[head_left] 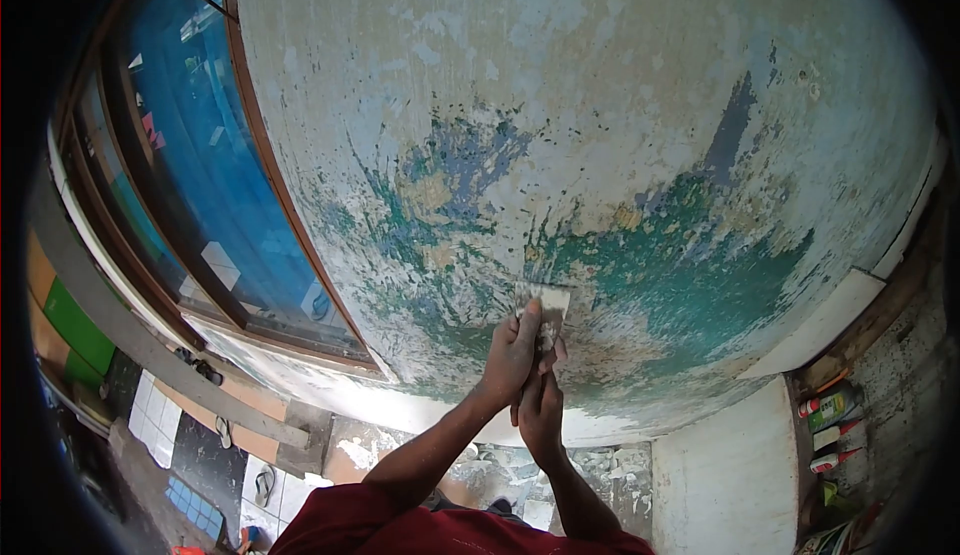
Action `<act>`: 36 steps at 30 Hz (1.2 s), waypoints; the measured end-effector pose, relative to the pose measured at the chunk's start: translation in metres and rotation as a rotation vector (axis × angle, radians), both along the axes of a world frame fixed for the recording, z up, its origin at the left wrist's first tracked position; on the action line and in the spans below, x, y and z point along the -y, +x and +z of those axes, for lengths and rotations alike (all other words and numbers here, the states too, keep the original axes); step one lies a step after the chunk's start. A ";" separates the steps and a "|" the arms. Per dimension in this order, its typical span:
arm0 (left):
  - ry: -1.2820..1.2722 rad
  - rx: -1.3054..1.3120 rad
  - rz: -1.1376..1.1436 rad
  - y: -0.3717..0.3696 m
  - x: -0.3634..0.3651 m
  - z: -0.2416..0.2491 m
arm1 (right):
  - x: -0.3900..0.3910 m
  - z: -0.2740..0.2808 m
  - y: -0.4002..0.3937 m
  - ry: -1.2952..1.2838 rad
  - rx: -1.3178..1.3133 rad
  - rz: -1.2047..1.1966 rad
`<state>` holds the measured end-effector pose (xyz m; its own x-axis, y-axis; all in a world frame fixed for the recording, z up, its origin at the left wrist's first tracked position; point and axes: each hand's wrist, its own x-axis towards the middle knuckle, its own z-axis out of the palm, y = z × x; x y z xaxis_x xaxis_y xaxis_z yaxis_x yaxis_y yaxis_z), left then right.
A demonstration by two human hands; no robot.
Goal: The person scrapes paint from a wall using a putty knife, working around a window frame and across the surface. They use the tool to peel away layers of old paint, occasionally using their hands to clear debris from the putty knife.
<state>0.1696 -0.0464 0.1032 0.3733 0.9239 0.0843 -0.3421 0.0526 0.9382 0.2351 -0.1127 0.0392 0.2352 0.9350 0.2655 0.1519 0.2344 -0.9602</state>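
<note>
A flat, wide-bladed scraper [556, 301] rests against the wall [600, 175], its pale blade smeared with residue. My left hand [507, 362] is closed round it, the thumb laid up along the blade. Just below, my right hand [541, 423] is closed on the lower part of the tool; the handle is mostly hidden by the fingers. Around the blade the wall is patchy, with green, blue-violet and whitish paint layers showing, and much of the green [720, 280] lies to the right.
A brown-framed window [255, 145] with blue behind its glass stands at left. Paint flakes litter the floor [600, 475]. A white panel [725, 465] stands at lower right, beside several bottles [832, 410]. Sandals [264, 485] lie on tiles at lower left.
</note>
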 end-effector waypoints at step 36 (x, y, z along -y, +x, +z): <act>0.041 0.059 0.029 0.004 -0.001 0.035 | -0.008 0.024 0.007 -0.021 0.035 0.017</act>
<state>0.1741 -0.0457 0.1383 0.3393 0.9297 0.1431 -0.3980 0.0040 0.9174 0.2417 -0.1045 0.0634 0.2104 0.9442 0.2534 0.1812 0.2171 -0.9592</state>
